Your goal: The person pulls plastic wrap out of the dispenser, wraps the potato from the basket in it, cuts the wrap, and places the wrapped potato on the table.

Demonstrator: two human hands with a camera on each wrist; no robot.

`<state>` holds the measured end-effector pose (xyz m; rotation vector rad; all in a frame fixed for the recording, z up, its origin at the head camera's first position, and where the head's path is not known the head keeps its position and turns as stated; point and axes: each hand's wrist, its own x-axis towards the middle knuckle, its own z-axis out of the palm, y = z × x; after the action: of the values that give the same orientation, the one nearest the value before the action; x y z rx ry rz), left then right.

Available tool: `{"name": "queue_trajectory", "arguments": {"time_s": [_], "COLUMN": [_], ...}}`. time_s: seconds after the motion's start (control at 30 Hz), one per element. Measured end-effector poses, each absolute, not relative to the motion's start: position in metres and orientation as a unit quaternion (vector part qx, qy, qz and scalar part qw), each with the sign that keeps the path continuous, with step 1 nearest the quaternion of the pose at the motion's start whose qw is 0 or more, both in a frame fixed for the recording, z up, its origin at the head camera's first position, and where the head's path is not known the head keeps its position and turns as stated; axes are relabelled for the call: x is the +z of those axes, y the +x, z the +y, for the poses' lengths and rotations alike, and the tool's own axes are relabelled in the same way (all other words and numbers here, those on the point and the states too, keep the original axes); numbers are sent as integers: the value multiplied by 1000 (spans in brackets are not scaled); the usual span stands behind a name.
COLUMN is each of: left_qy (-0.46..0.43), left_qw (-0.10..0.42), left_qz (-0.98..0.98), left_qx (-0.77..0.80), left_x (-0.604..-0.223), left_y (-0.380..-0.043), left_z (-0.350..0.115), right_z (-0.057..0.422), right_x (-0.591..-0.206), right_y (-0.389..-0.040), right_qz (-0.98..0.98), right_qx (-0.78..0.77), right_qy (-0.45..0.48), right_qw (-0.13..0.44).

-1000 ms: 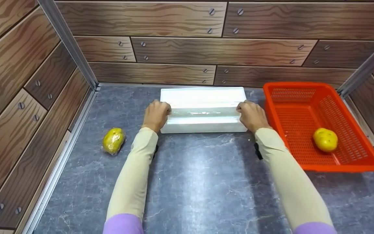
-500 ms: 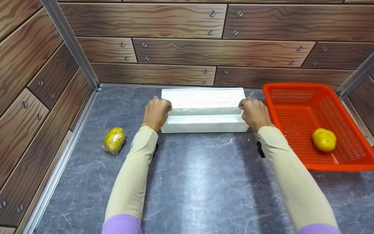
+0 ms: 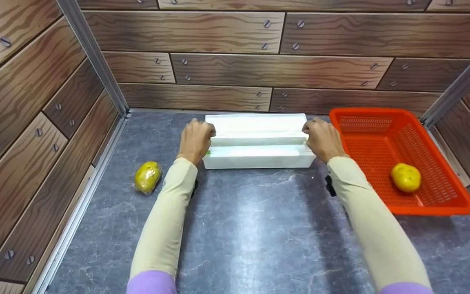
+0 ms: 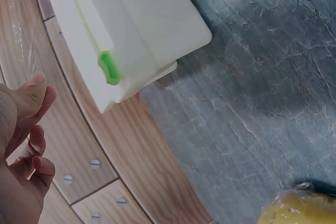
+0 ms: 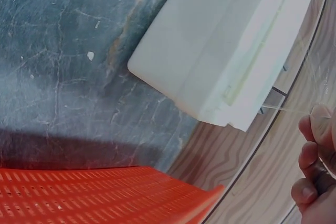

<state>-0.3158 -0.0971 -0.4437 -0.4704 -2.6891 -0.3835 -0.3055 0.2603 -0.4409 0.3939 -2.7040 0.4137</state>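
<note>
A white cling film dispenser (image 3: 259,162) lies at the back middle of the table. My left hand (image 3: 196,141) is at its left end and pinches the clear cling film (image 4: 32,61) between thumb and forefinger. At the other end my right hand (image 3: 322,139) pinches the film's other side, which shows as thin strands in the right wrist view. Both hands are raised above the dispenser. A green cutter slide (image 4: 109,67) sits on the dispenser's left end. The film is so clear that its span between the hands is hardly visible.
A yellow potato-like item (image 3: 147,177) wrapped in film lies on the grey marbled table (image 3: 251,228) at left. An orange basket (image 3: 428,210) stands close by my right forearm, with another yellow potato-like item (image 3: 406,178) in it. Wood-patterned walls enclose the back and sides.
Both hands have risen slightly, and the right has shifted a little to the right. The shiny film seen across the dispenser earlier barely shows now. The head view has tilted up slightly.
</note>
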Motion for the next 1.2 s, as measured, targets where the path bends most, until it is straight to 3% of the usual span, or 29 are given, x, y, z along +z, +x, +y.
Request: {"name": "queue_trajectory", "arguments": {"time_s": [0.3, 1.2], "left_qy": [-170, -154], "left_qw": [232, 274], "left_qz": [-948, -939], "left_qx": [-133, -139], "left_x": [-434, -398], "left_y": [-316, -311], "left_z": [-96, -94], "right_z": [261, 258], "right_x": [-429, -389], "right_y": [-304, -299], "right_qz": [-953, -943], "right_qx": [150, 162], "right_qy": [145, 129], "right_qw": [219, 260]}}
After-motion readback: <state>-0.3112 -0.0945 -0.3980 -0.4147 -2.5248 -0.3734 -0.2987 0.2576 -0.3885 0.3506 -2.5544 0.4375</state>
